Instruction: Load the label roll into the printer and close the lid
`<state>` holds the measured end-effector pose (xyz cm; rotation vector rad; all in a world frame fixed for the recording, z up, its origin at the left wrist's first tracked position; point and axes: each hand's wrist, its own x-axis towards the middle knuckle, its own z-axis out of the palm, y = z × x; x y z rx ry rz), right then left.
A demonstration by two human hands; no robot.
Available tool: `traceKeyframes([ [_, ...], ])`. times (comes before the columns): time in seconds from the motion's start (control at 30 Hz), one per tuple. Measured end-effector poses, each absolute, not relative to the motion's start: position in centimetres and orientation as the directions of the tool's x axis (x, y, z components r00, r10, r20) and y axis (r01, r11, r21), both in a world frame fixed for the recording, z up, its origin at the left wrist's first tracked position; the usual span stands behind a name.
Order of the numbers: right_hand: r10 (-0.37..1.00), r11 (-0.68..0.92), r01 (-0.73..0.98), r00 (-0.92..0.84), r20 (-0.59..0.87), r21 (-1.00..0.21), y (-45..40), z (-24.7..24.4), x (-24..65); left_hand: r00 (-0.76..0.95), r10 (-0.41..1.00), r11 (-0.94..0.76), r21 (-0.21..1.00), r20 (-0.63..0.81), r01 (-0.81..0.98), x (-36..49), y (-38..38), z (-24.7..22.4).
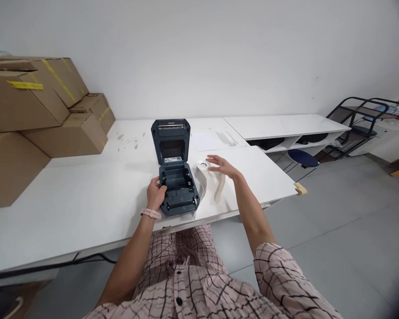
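Note:
A dark label printer (177,190) stands on the white table with its lid (171,137) swung up and its inner bay showing. My left hand (155,193) grips the printer's left side, thumb over the rim. Just right of the printer, a roll of white labels (203,165) sits on the table, with loose strips trailing toward the front edge. Above and beside that roll hovers my right hand (223,166), fingers spread and nothing between them. Whether its fingertips touch the roll I cannot tell.
Stacked cardboard boxes (36,102) fill the table's left end. A white sheet (204,141) lies behind the roll. To the right are a lower white shelf unit (286,124), a blue stool (303,157) and black-framed chairs (362,115). A yellowish pad (300,189) covers the table corner.

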<state>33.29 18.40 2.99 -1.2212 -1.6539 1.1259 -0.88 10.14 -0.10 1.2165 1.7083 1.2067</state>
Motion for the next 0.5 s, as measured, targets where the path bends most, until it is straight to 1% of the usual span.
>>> traceKeyframes([
  [0.03,0.974,0.148,0.225,-0.201,0.103,-0.963,18.2,3.1,34.8,-0.31,0.95,0.123,0.948,-0.027,0.293,-0.9,10.2,-0.2],
  [0.1,0.992,0.123,0.139,-0.048,0.118,-0.983,17.9,2.9,37.6,-0.317,0.948,0.126,0.946,-0.027,0.298,-0.9,10.3,-0.3],
  [0.17,0.993,0.062,0.123,0.091,0.074,-0.99,17.5,1.8,39.4,-0.319,0.947,0.129,0.946,-0.029,0.296,-0.9,10.4,-0.4],
  [0.2,0.993,0.024,0.13,0.11,0.039,-0.991,17.2,1.1,39.7,-0.318,0.948,0.131,0.947,-0.033,0.292,-0.9,10.4,-0.5],
  [0.3,0.998,-0.054,0.142,0.025,-0.051,-0.988,16.5,-1.1,39.0,-0.32,0.946,0.138,0.951,-0.044,0.278,-0.8,10.4,-0.3],
  [0.4,0.993,-0.071,0.121,-0.087,-0.082,-0.99,15.7,-1.2,37.2,-0.325,0.945,0.131,0.957,-0.041,0.261,-0.7,10.2,-0.2],
  [0.43,0.991,-0.052,0.097,-0.116,-0.063,-0.994,15.5,-0.5,36.6,-0.32,0.946,0.128,0.959,-0.042,0.252,-0.7,10.2,-0.2],
  [0.5,0.982,0.043,0.014,-0.186,0.04,-0.999,14.9,1.7,35.4,-0.308,0.95,0.125,0.964,-0.049,0.234,-0.8,10.2,-0.3],
])
